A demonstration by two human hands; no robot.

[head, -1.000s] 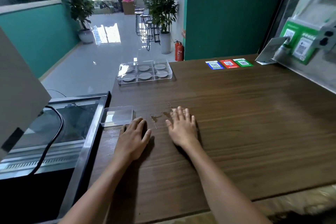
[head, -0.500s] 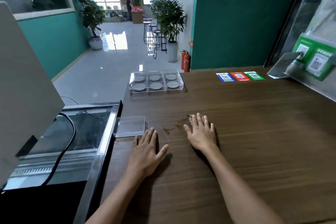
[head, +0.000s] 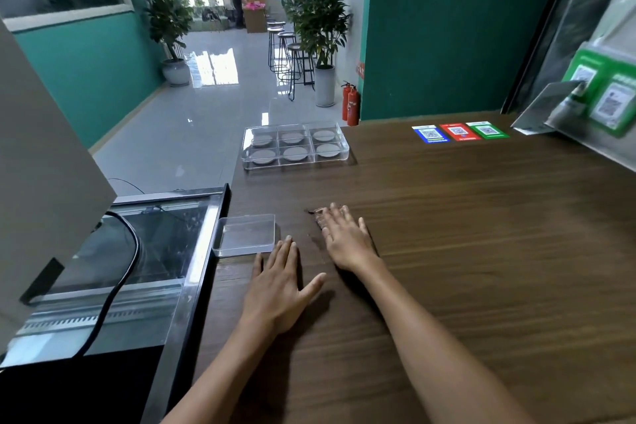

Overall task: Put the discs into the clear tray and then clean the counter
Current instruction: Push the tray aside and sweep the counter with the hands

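Discs [head: 294,153] fill the clear tray [head: 344,151]; both hands [head: 278,289] flat, empty; spill partly hidden.

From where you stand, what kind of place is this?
Probably a café or shop service counter: QR payment stickers lie on the wooden counter, bar stools stand in the tiled hall beyond, and a glass-topped display case sits beside it.

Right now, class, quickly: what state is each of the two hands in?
Left hand: open, flat on the counter, holding nothing.
Right hand: open, palm down on the counter, fingertips at the wet smear, holding nothing.
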